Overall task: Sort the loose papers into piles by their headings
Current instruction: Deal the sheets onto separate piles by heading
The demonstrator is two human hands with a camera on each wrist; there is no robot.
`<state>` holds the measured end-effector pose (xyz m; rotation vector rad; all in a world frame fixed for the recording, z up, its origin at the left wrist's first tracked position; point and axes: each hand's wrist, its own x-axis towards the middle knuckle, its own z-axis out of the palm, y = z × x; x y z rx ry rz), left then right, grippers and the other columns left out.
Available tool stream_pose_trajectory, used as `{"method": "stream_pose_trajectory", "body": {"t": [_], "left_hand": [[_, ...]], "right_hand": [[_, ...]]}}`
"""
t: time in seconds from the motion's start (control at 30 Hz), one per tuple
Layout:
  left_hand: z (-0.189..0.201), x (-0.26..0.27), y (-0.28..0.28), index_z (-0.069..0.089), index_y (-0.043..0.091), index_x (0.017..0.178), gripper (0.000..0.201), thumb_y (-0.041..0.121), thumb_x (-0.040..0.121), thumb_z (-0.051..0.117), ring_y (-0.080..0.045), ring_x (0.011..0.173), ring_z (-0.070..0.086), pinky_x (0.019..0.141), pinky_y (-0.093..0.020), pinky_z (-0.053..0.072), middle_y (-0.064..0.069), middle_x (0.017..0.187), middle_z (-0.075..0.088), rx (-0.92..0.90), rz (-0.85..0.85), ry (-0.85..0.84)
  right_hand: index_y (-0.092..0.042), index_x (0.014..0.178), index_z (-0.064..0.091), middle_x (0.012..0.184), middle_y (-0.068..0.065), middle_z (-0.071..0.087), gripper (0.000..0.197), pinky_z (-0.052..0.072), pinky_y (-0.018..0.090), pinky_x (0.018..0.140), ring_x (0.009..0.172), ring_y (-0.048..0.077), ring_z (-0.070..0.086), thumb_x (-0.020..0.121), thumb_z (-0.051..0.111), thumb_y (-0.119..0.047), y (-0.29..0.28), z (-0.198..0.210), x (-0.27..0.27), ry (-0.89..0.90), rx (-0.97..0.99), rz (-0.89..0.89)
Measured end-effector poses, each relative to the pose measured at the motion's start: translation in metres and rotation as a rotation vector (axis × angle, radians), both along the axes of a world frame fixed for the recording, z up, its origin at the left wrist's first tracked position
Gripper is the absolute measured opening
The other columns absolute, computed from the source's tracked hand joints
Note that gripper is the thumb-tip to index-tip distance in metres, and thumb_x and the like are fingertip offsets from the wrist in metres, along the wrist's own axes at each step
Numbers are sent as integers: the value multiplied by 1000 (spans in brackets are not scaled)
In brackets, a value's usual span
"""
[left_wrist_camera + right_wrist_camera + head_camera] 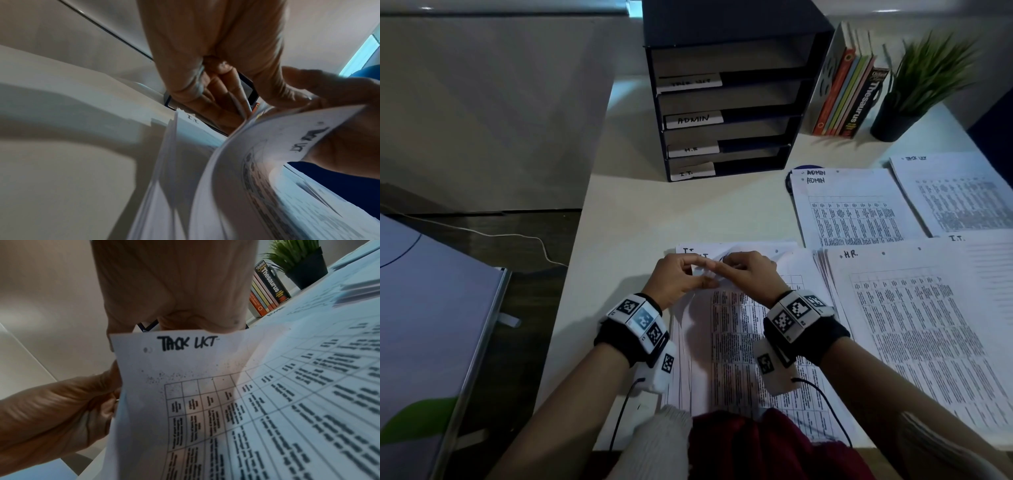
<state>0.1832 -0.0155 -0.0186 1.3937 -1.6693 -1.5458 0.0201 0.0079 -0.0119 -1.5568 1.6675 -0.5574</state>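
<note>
Sheet (185,369) pinched by both hands' grip.

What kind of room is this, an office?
Most likely an office desk. A black paper sorter has trays labelled ADMIN, H.R. and I.T.; piles of printed tables lie on the desk, and books including a Thesaurus stand beside a potted plant.
</note>
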Motion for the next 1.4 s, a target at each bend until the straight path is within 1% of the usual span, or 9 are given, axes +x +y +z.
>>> {"method": "stream_pose_trajectory", "body": {"t": [0.17,0.3,0.47,0.7,0.83,0.97,1.13,1.3,1.4], "left_hand": [[-6,0,-2,61,5,115,49,14,70,77,-13,100,57,89,-28,46,5,105,59,40,69,-20],[-14,5,-6,62,-1,85,43,33,66,79,-17,78,55,74,-32,46,-8,84,59,100,62,46],[-29,7,-14,62,9,81,6,13,83,66,-17,76,53,77,-31,44,-11,82,58,-29,198,-178],[-19,-2,-3,61,7,113,33,11,81,65,-28,117,31,104,-34,28,-10,132,34,-337,245,-539],[-17,-3,2,50,14,126,54,6,75,68,-23,110,32,98,-29,29,-13,127,31,-479,255,-475],[-9,-2,6,63,7,97,66,68,80,43,-14,90,46,83,-26,39,-8,101,55,-214,63,-199],[-13,-6,10,33,18,51,47,28,93,51,-11,44,28,45,-18,24,2,48,31,-130,122,-277],[18,-7,-16,34,16,52,46,21,96,47,-12,47,30,45,-21,22,0,49,33,-254,294,-258],[52,2,-41,61,3,76,32,22,97,46,-18,59,45,53,-25,33,-8,65,52,-415,448,-151]], "right_hand": [[-29,60,54,57,-16,51,30,38,37,80,61,4,49,86,59,-43,0,-6,-2,-11,8,11],[-24,51,38,53,-9,41,44,28,30,72,54,7,38,92,54,-23,-1,-9,-6,35,-14,29],[-22,46,40,48,-6,41,45,34,29,65,54,14,42,88,54,-13,7,-12,-11,-6,-5,-26],[-21,77,64,77,-7,65,30,46,28,78,77,7,59,89,40,-7,6,-1,-13,-150,34,-19],[-19,92,65,80,-7,68,22,42,49,94,92,18,64,87,49,-5,-1,-3,-11,24,5,24],[-17,97,65,90,2,72,13,38,44,97,93,22,64,89,54,-21,-8,-5,-14,127,-33,35],[-16,90,65,90,1,71,19,24,31,89,90,22,63,93,49,-26,-9,-3,-16,308,-76,104],[-15,98,63,95,5,69,23,25,33,92,94,26,61,96,45,-29,-12,-1,-15,410,-39,106],[-14,129,40,103,6,69,47,33,37,98,95,24,62,93,42,-44,-8,6,-14,78,63,141]]}}
